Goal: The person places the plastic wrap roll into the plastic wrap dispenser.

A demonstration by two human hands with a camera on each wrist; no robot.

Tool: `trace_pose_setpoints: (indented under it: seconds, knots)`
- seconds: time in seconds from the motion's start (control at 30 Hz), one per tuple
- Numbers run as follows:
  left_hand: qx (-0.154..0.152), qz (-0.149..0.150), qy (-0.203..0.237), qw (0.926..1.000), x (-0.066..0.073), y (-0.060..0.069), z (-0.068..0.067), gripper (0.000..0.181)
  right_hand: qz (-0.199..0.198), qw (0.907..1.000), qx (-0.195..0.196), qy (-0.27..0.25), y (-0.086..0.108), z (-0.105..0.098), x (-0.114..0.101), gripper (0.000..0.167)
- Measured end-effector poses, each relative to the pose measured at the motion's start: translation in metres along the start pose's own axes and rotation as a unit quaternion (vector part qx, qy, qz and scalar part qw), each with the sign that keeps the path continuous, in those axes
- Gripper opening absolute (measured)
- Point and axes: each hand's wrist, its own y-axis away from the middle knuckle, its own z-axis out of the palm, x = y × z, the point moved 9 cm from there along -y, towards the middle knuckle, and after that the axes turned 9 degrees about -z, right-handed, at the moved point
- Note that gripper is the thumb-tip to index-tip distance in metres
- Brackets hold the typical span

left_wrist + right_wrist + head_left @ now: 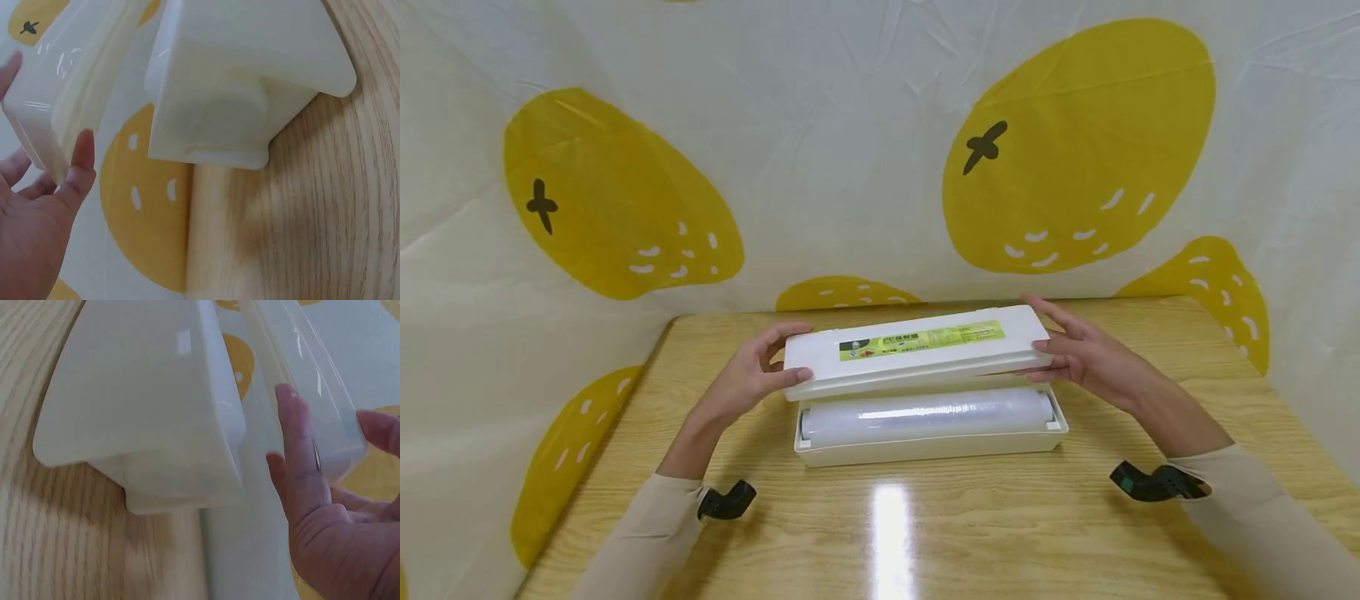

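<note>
A white plastic lid [816,358] with a green and yellow label [921,340] is held tilted above a white cling film box [925,451], its right end higher than its left. My left hand [747,367] grips the lid's left end, thumb on the near edge. At the other end my right hand [1093,358] holds the lid between thumb and fingers. Inside the box lies a roll of cling film [925,419]. Both wrist views show a gap between the lid [81,69] [328,406] and the box [250,44] [137,375].
The box stands on a wood-grain table [1000,533], whose back edge meets a pale cloth [842,167] printed with yellow fruit. Black wrist devices [727,500] sit at both sleeves. A bright reflection shows on the tabletop in front of the box.
</note>
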Motion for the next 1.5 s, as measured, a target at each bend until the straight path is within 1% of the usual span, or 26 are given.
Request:
trace_pose_setpoints:
  seconds: [0.1, 0.2, 0.3, 0.37, 0.43, 0.5, 0.57, 0.67, 0.8, 0.87, 0.9, 0.97, 1.03, 1.07, 1.1, 1.23, 1.37, 1.5]
  knots:
    - [-0.027, 0.004, -0.011, 0.9996, -0.001, 0.003, 0.005, 0.077, 0.011, 0.9996, -0.009, 0.023, 0.003, -0.001, 0.002, 0.079]
    - [-0.046, 0.013, -0.034, 0.9983, -0.003, 0.005, 0.009, 0.085, 0.018, 0.9968, -0.010, 0.077, 0.005, -0.004, 0.003, 0.082]
    - [-0.056, 0.019, -0.056, 0.9967, -0.004, 0.007, 0.013, 0.091, 0.026, 0.9879, -0.013, 0.153, 0.008, -0.006, 0.006, 0.089]
    - [-0.056, 0.022, -0.071, 0.9956, -0.006, 0.009, 0.015, 0.091, 0.036, 0.9813, -0.021, 0.188, 0.011, -0.006, 0.008, 0.093]
    - [-0.059, 0.021, -0.083, 0.9946, -0.008, 0.011, 0.017, 0.093, 0.041, 0.9771, -0.035, 0.206, 0.013, -0.003, 0.010, 0.094]
    - [-0.066, 0.020, -0.088, 0.9937, -0.010, 0.013, 0.020, 0.093, 0.044, 0.9761, -0.047, 0.208, 0.016, 0.000, 0.011, 0.093]
    - [-0.074, 0.028, -0.092, 0.9926, -0.010, 0.015, 0.022, 0.093, 0.045, 0.9756, -0.054, 0.208, 0.018, 0.003, 0.012, 0.090]
    - [-0.070, 0.041, -0.118, 0.9897, -0.009, 0.018, 0.024, 0.092, 0.033, 0.9708, -0.053, 0.232, 0.021, 0.005, 0.009, 0.087]
    - [-0.042, 0.049, -0.166, 0.9840, -0.009, 0.022, 0.025, 0.092, 0.003, 0.9602, -0.042, 0.276, 0.025, 0.006, 0.005, 0.084]
    - [-0.034, 0.053, -0.178, 0.9820, -0.009, 0.024, 0.026, 0.092, -0.019, 0.9519, -0.038, 0.303, 0.027, 0.006, 0.002, 0.084]
    - [-0.033, 0.053, -0.182, 0.9813, -0.010, 0.026, 0.027, 0.092, -0.032, 0.9453, -0.035, 0.323, 0.028, 0.006, 0.000, 0.084]
    - [-0.033, 0.055, -0.188, 0.9800, -0.011, 0.027, 0.029, 0.092, -0.053, 0.9289, -0.028, 0.365, 0.030, 0.006, -0.002, 0.085]
    - [-0.035, 0.051, -0.194, 0.9791, -0.013, 0.029, 0.030, 0.093, -0.069, 0.9101, -0.021, 0.408, 0.031, 0.005, -0.005, 0.087]
    - [-0.035, 0.049, -0.196, 0.9788, -0.014, 0.030, 0.031, 0.093, -0.074, 0.9009, -0.020, 0.427, 0.032, 0.004, -0.005, 0.088]
    - [-0.034, 0.048, -0.199, 0.9783, -0.015, 0.031, 0.031, 0.093, -0.079, 0.8936, -0.020, 0.441, 0.032, 0.004, -0.006, 0.088]
    - [-0.039, 0.049, -0.213, 0.9751, -0.016, 0.034, 0.037, 0.092, -0.078, 0.8732, -0.024, 0.481, 0.034, 0.006, -0.007, 0.089]
    - [-0.045, 0.058, -0.224, 0.9718, -0.015, 0.037, 0.042, 0.092, -0.068, 0.8630, -0.024, 0.500, 0.039, 0.008, -0.005, 0.091]
    - [-0.043, 0.068, -0.231, 0.9697, -0.014, 0.038, 0.046, 0.093, -0.059, 0.8670, -0.022, 0.494, 0.044, 0.008, -0.001, 0.092]
